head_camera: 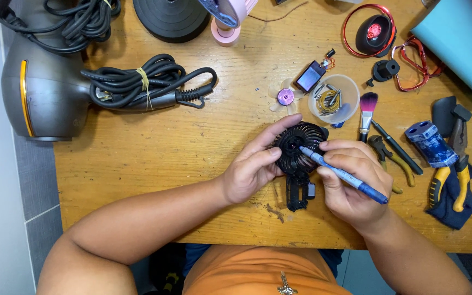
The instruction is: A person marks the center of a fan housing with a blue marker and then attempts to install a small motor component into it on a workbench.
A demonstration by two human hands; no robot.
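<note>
- At the centre of the frame I see the small black round fan housing with a slotted plastic grille [300, 146], tilted up off the scuffed wooden tabletop [192, 158], its black handle stub pointing toward the lower edge.
- My left hand [255, 166] steadies it, thumb and fingers pinching the grille's left rim, index finger stretched along the top.
- My right hand [350, 180] is curled tight around a blue pen-shaped screwdriver [341, 173], tip resting at the grille's hub.
- To do this well, I judge the tool should stay square to the hub, with the left hand's grip firm so the housing cannot twist.
- Just above lies a clear fan blade with a purple hub [285, 96], beside a translucent plastic cup of small parts [334, 99].
- Right of the hands: a pink-tipped brush [367, 109] and yellow-handled pliers [448, 180].
- At the upper left, a grey hair dryer [42, 93] with a bundled black cord [148, 84].
</note>
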